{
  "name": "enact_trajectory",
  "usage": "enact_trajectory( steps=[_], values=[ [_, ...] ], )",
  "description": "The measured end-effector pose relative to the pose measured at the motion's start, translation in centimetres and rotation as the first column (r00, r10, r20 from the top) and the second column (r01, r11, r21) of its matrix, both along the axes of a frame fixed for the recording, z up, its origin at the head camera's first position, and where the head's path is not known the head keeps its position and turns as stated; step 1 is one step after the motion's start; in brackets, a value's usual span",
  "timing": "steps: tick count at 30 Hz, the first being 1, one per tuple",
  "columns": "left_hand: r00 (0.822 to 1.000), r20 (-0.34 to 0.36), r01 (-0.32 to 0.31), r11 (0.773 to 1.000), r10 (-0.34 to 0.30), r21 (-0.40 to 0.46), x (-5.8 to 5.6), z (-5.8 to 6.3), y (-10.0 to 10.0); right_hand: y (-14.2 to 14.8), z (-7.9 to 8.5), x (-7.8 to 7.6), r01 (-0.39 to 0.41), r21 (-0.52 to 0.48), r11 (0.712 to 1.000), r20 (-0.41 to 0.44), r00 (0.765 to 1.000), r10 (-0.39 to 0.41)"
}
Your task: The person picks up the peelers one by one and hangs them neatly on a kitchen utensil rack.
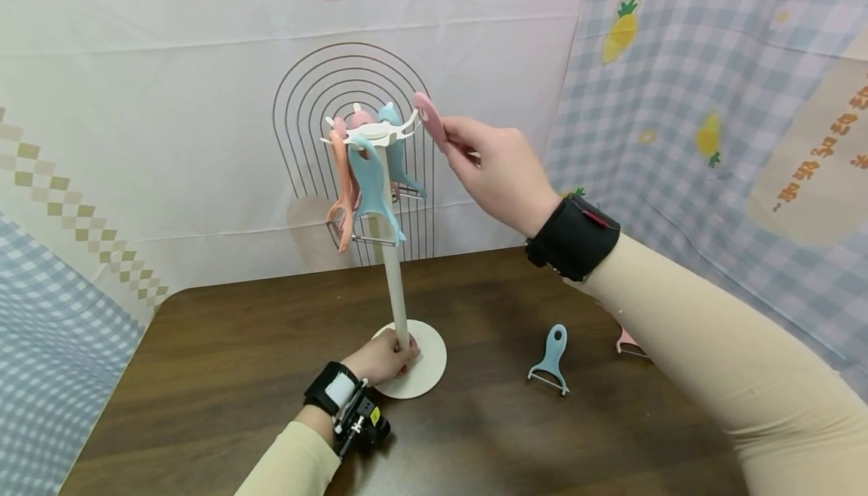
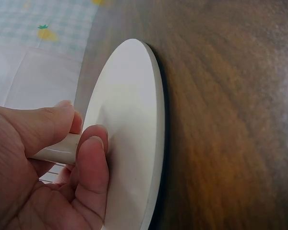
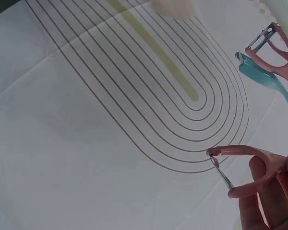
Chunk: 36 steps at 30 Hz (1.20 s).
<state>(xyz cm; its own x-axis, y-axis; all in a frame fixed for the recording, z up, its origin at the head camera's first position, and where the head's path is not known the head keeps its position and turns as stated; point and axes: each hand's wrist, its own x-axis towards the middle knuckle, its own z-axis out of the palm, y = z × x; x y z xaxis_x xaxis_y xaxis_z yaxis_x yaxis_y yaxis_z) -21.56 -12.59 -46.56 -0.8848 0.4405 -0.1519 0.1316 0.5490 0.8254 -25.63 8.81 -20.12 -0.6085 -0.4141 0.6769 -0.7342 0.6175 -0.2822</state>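
A white stand has a round base (image 1: 429,356), an upright pole (image 1: 395,285) and a ring of hooks (image 1: 378,133) on top. My left hand (image 1: 380,358) grips the pole just above the base, fingers and thumb round it. In my right hand (image 1: 502,168), a pink Y-shaped peeler (image 1: 434,127) is pinched with its handle hole right at a hook's tip on the right side. Its blade end (image 3: 222,175) shows in the right wrist view. Orange (image 1: 343,187) and blue (image 1: 370,183) peelers hang from the near hooks; another blue peeler (image 1: 398,160) hangs behind.
A blue peeler (image 1: 552,356) lies on the brown table (image 1: 237,375) right of the base. Beyond it a pink peeler (image 1: 631,341) is partly hidden by my right sleeve. A patterned white cloth (image 1: 169,142) hangs behind, with blue checked cloth (image 1: 678,134) at the right.
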Motion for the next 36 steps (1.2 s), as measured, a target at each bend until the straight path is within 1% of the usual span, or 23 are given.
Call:
enact_trajectory(
  steps=[5, 15, 25, 36],
  values=[
    [1.0, 0.003, -0.004, 1.0, 0.004, -0.008, 0.0, 0.0, 0.0, -0.1, -0.1, 0.0, -0.014, -0.008, 1.0, 0.012, 1.0, 0.014],
    [1.0, -0.009, 0.002, 1.0, -0.002, -0.015, -0.1, 0.0, 0.0, -0.2, -0.5, 0.1, -0.029, 0.011, 1.0, -0.005, 1.0, 0.029],
    [1.0, -0.004, -0.003, 1.0, 0.003, -0.015, -0.1, -0.1, -0.1, -0.5, -0.9, 0.3, -0.046, 0.028, 0.999, 0.012, 0.999, 0.045],
    [1.0, -0.014, 0.005, 1.0, -0.005, -0.014, -0.2, -0.2, 0.0, -0.4, -1.3, 0.3, -0.036, 0.042, 0.998, 0.033, 0.999, 0.035]
  ],
)
